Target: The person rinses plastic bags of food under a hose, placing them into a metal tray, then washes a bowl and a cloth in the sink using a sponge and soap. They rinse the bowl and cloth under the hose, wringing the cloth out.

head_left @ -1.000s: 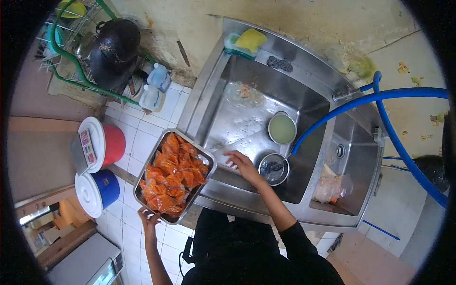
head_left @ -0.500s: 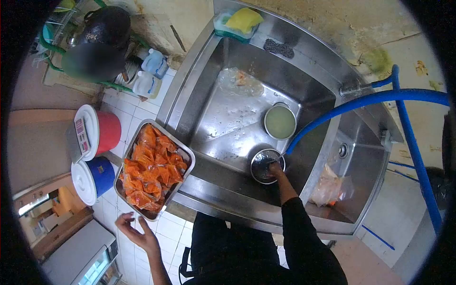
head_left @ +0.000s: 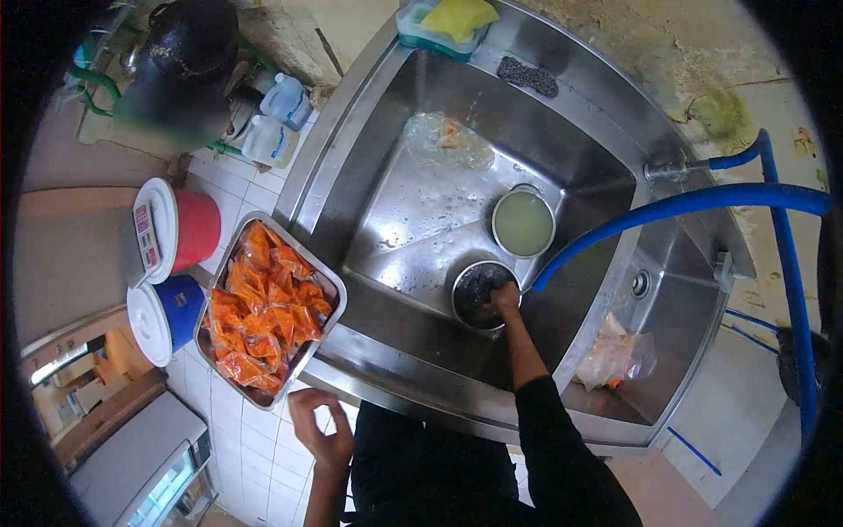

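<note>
My right hand reaches over the rim and down into a round steel pot in the large sink basin. Inside the pot is dark, wet-looking content, and my fingers are hidden in it; I cannot tell what they hold. Just behind it stands a second steel pot filled with cloudy greenish liquid. My left hand hangs in front of the sink with loosely bent fingers, a gap between thumb and fingers and nothing in it. Nearest to it is a steel tray heaped with orange-filled plastic packets.
A thick blue hose arches over the sink to beside the pot. A clear plastic bag lies in the large basin, another bag in the small one. A yellow sponge and scouring pad lie on the back ledge.
My left hand has moved right, toward my body, its fingers bending in more. My right hand has shifted within the pot, which sits slightly further left and up. The view has shifted a little.
</note>
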{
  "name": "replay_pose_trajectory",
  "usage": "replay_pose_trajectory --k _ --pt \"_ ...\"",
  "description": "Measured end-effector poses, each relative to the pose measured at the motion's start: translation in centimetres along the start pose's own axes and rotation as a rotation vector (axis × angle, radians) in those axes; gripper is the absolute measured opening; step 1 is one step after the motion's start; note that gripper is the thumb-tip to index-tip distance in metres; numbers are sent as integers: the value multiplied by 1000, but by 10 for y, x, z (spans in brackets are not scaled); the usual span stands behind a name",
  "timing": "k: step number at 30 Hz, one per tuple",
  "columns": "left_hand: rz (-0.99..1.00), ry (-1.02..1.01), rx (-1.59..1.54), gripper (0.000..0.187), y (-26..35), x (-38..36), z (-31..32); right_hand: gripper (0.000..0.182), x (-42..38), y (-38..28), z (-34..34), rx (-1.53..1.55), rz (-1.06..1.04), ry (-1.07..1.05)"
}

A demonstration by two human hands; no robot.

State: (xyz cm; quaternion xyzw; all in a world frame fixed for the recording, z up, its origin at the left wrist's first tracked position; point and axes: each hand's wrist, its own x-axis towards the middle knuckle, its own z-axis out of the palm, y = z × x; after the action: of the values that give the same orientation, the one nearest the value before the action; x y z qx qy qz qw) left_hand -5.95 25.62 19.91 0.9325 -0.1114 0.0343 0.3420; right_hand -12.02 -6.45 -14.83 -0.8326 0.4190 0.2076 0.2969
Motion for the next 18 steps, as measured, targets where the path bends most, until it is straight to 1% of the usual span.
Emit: replay_pose_trajectory --k 1,2,3,4,6,8,9,11,12,14,15,17,18 --pt "40 -15 -35 20 4 6 7 28 -26 -20 -37 98 52 27" --pt "64 -29 -71 20 4 9 16 23 -41 -27 -55 196 104 54" --pt "89 -58 -122 20 6 14 27 29 -21 11 -34 140 151 -82" --pt "111 -90 -173 20 11 21 38 29 -33 12 -46 134 160 -77" --pt "120 -250 -322 21 13 31 60 23 -76 -7 -95 130 -171 41" --pt "187 -331 -421 21 25 47 85 18 -115 -27 -133 358 -276 79" --pt "186 -337 -426 21 29 52 96 18 -130 -39 -157 355 -269 80" --pt "203 -495 -516 21 37 57 113 21 -150 -55 -188 454 -15 -158" --pt "201 -502 -519 21 41 55 118 21 -149 -52 -189 454 -8 -158" --pt "113 -618 -602 21 47 52 126 21 -149 -46 -188 634 -139 -92" --pt "112 -627 -605 21 48 48 130 21 -145 -43 -183 634 -131 -89" --pt "110 -712 -601 21 45 38 139 27 -120 -37 -157 507 -211 -160" --pt "108 -715 -600 21 46 35 141 34 -104 -30 -131 494 -113 -177"
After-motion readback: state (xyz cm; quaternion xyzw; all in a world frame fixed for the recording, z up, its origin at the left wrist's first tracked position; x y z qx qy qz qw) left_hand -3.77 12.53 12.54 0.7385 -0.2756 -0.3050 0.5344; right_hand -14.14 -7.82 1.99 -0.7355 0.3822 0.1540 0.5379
